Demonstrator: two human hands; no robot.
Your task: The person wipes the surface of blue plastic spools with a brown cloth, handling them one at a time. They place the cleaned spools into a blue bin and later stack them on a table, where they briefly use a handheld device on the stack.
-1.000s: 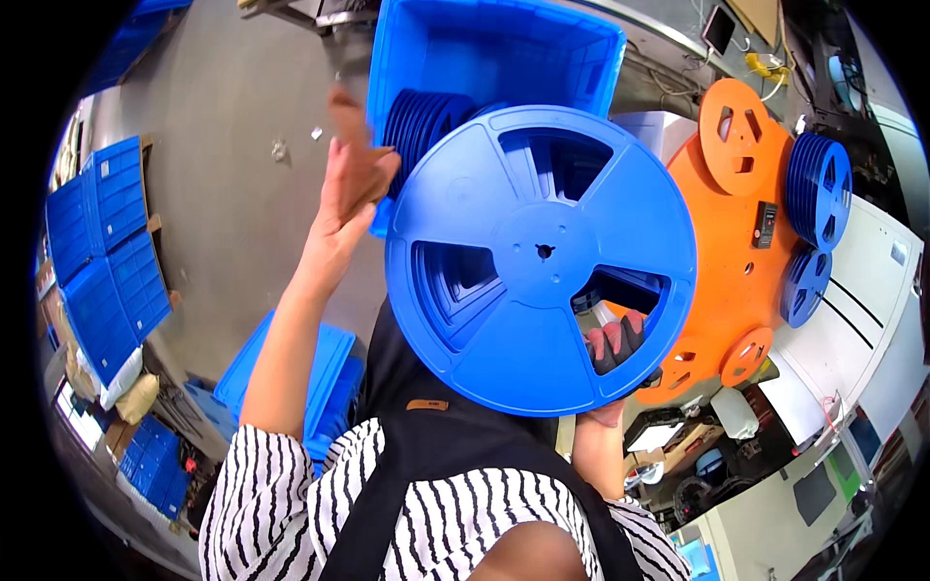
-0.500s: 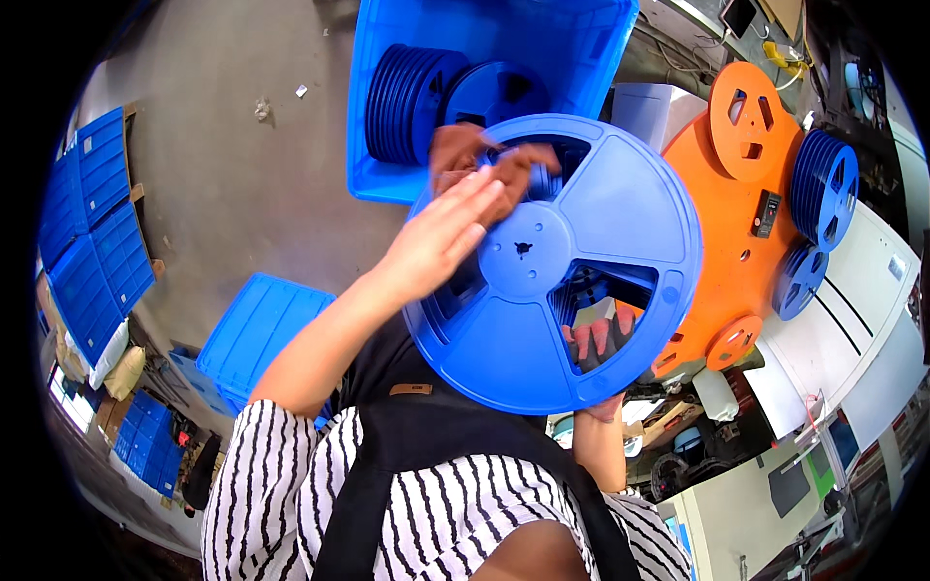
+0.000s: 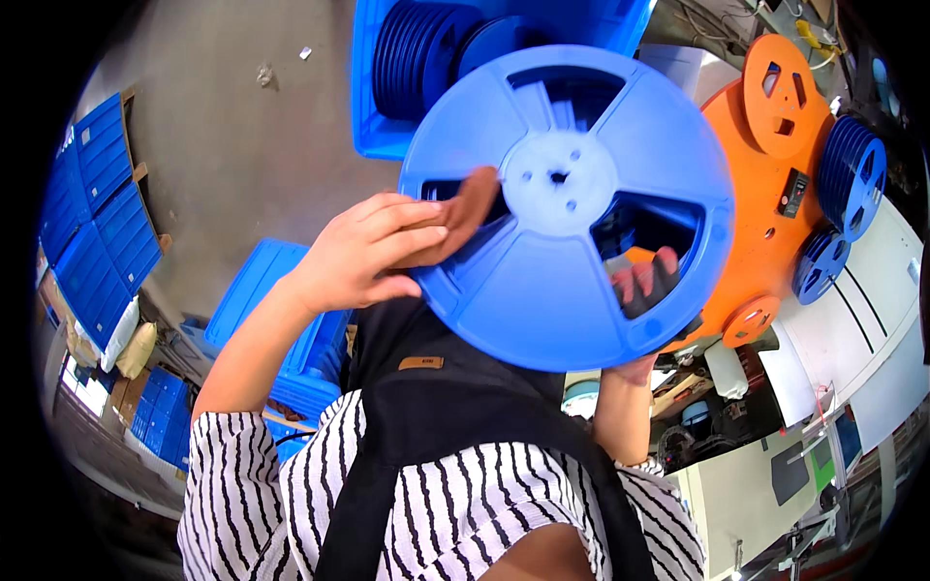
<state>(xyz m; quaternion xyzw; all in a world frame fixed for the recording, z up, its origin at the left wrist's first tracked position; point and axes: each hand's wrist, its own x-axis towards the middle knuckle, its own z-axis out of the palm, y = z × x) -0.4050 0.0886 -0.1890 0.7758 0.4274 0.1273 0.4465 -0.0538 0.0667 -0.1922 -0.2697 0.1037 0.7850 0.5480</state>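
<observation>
A large blue plastic reel [image 3: 542, 290] with three cut-out windows is held flat in front of me. My left hand [image 3: 373, 252] grips its left rim, thumb reaching into one window. My right hand [image 3: 647, 290] supports it from beneath on the right, with fingers showing through a window. Behind the reel stands a blue crate [image 3: 383, 97] holding several upright blue reels [image 3: 417, 53].
An orange round machine panel [image 3: 765, 194] with small orange discs and blue reels [image 3: 852, 174] mounted on it is at the right. Stacked blue crates [image 3: 92, 232] lie at the left on the grey floor, another blue crate [image 3: 262, 300] by my left arm. A cluttered workbench [image 3: 736, 465] is lower right.
My left hand came down from the crate and took hold of the reel's left rim. The reel shifted slightly up and right in view.
</observation>
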